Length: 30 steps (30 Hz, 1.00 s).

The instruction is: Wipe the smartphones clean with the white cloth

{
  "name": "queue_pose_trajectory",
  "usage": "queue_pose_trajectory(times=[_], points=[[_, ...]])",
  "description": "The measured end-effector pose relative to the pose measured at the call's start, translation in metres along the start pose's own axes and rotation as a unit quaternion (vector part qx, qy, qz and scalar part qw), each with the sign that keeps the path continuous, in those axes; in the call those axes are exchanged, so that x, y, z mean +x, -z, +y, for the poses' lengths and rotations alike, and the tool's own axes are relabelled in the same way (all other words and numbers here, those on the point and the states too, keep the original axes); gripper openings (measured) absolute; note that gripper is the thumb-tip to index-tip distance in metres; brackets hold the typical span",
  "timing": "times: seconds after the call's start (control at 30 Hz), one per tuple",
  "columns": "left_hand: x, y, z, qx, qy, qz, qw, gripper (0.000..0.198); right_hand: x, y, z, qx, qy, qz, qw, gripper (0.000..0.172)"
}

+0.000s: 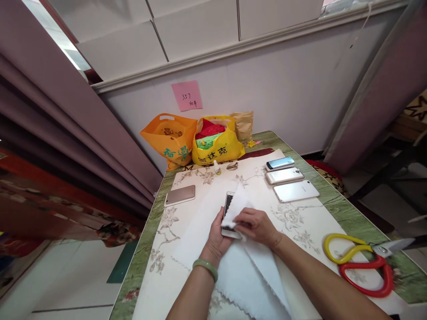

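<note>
My left hand (216, 238), with a green bangle at the wrist, is wrapped round a white smartphone (228, 205) held over the middle of the table. My right hand (255, 226) presses a white cloth (237, 205) against the phone's dark screen, fingers pinched on the cloth. Under both hands lies a larger white cloth (247, 275) with a zigzag edge, spread on the table.
A gold phone (180, 194) lies at the left. Three more phones (287, 176) lie in a row at the right. Yellow and red scissors (362, 262) rest near the right edge. Orange (169, 141) and yellow (216, 146) bags stand against the wall, a small bottle (217, 167) before them.
</note>
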State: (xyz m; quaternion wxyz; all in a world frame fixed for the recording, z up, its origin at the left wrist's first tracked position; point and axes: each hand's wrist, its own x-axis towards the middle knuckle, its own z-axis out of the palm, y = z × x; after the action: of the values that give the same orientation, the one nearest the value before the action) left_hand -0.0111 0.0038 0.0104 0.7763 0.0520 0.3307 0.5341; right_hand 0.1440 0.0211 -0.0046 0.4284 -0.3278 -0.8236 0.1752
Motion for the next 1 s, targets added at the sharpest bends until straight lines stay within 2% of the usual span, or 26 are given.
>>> queue_pose_trajectory(times=[0.03,0.1,0.2,0.27,0.33,0.4,0.47,0.53,0.57,0.63,0.77,0.83,0.9,1.0], points=[[0.000,-0.001,0.000,-0.003,0.001,-0.006,1.000,0.030,-0.001,-0.001,-0.002,0.002,0.029,-0.028,0.999,0.011],[-0.001,-0.003,0.000,0.003,-0.001,-0.012,1.000,0.031,-0.001,-0.002,-0.001,-0.018,0.036,-0.023,0.999,0.011],[-0.003,-0.006,-0.002,0.032,-0.009,0.002,0.999,0.025,0.002,0.000,0.006,-0.064,-0.047,0.083,0.993,0.015],[-0.004,-0.006,-0.003,0.059,-0.006,0.013,0.998,0.021,0.004,0.003,0.010,-0.087,-0.112,0.165,0.976,0.017],[-0.004,-0.006,-0.004,0.072,0.000,0.021,0.997,0.019,0.005,0.004,0.010,-0.097,-0.138,0.208,0.963,0.017],[-0.004,-0.005,-0.003,0.058,-0.004,0.024,0.998,0.018,0.003,0.002,0.003,-0.095,-0.099,0.176,0.975,0.016],[-0.004,-0.005,-0.002,0.036,-0.011,0.023,0.999,0.020,0.001,-0.004,-0.005,-0.084,-0.002,0.086,0.993,0.015],[-0.003,-0.005,0.000,0.021,-0.019,0.019,0.999,0.023,-0.001,-0.008,-0.011,-0.078,0.084,0.010,0.993,0.015],[-0.003,-0.004,0.000,0.019,-0.021,0.016,0.999,0.025,-0.001,-0.010,-0.012,-0.081,0.100,0.000,0.992,0.015],[-0.003,-0.004,-0.001,0.024,-0.024,0.012,0.999,0.024,0.000,-0.008,-0.007,-0.094,0.070,0.030,0.993,0.014],[-0.004,-0.004,-0.004,0.064,-0.009,-0.002,0.998,0.018,0.002,0.004,0.007,-0.126,-0.055,0.151,0.979,0.014],[-0.005,-0.004,-0.006,0.073,0.006,-0.012,0.997,0.019,0.001,0.007,0.006,-0.136,-0.071,0.176,0.972,0.016],[-0.004,-0.002,-0.006,0.061,0.011,-0.013,0.998,0.019,0.000,0.005,-0.001,-0.130,-0.023,0.126,0.983,0.021],[-0.001,0.002,-0.004,0.014,0.002,-0.008,1.000,0.019,-0.001,-0.004,-0.016,-0.097,0.102,-0.027,0.990,0.031]])
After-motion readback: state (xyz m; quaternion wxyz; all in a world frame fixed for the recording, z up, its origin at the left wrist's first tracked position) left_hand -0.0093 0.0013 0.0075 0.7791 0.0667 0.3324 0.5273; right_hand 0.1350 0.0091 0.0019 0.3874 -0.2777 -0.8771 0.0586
